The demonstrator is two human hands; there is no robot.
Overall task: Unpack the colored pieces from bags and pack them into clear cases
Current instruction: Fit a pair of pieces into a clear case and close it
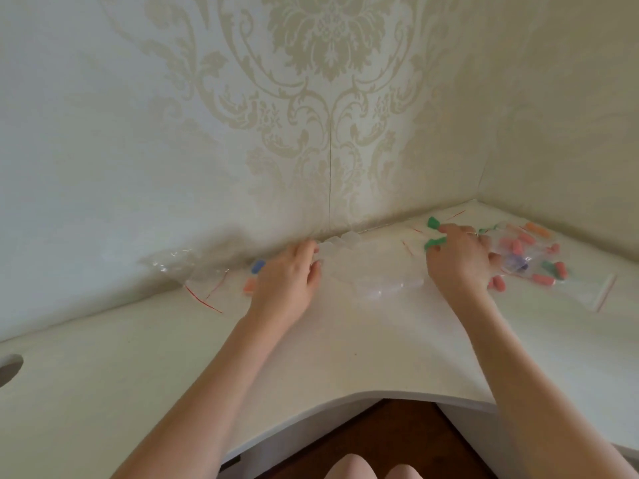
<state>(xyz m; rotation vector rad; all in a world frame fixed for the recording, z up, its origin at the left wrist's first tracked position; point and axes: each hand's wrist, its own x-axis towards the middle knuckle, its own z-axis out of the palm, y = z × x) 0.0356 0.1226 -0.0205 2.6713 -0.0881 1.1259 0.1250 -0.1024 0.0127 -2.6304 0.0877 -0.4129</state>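
While curled around green pieces near the back wall, right hand fingers pinching two of them, one poking out above the knuckles and one below. Left hand fingers loosely bent, tips touching a row of clear cases along the wall; whether gripping one or only resting there, cannot tell. Further right, a red-striped bag still holding pink, orange, green and purple pieces, lying flat on the white desk. Off to the left, an emptied bag, plus a blue piece and an orange piece loose beside the left wrist. Likely trouble: small pieces slipping from a crowded pinch and rolling; light cases skidding or tipping under a one-handed nudge; loose strays getting swept off by a forearm.
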